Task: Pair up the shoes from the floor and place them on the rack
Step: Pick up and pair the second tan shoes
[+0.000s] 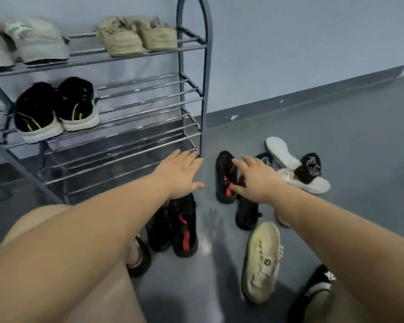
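Knee: a bare knee (56, 229) fills the lower left, nearest the camera.
Bottom-right shoe: a black shoe with white print (317, 287) lies on the floor (336, 141) at the lower right, partly behind the right forearm.
Cream shoe: a cream shoe (262, 262) lies on the floor just left of the right forearm, toe toward the camera.
Hidden shoe: a dark-and-pale shoe (138, 257) shows only in part under the left forearm.
Near black pair: two black shoes with red marks (175, 227) stand side by side on the floor, below the left wrist.
Left hand: the left hand (181, 176) reaches forward, palm down, over the floor beside the rack's lower corner; its grip is wide, fingers straight and spread, holding nothing.
Right hand: the right hand (258, 180) is stretched out over two more black shoes; its grip is wide, fingers spread, holding nothing. Whether it touches them cannot be told.
Far black shoes: one with a red mark (224, 176) lies left of the right hand, the other (246, 213) below the wrist.
Far heap: a white shoe (310, 183), a dark shoe (309, 165) and an upturned white sole (281, 151) lie together right of the hand.
Rack: a metal rack (191, 89) stands by the wall.
Middle shelf: a black pair with green stripes (56, 108).
Top shelf: a beige pair (135, 36) and a grey pair (26, 43).
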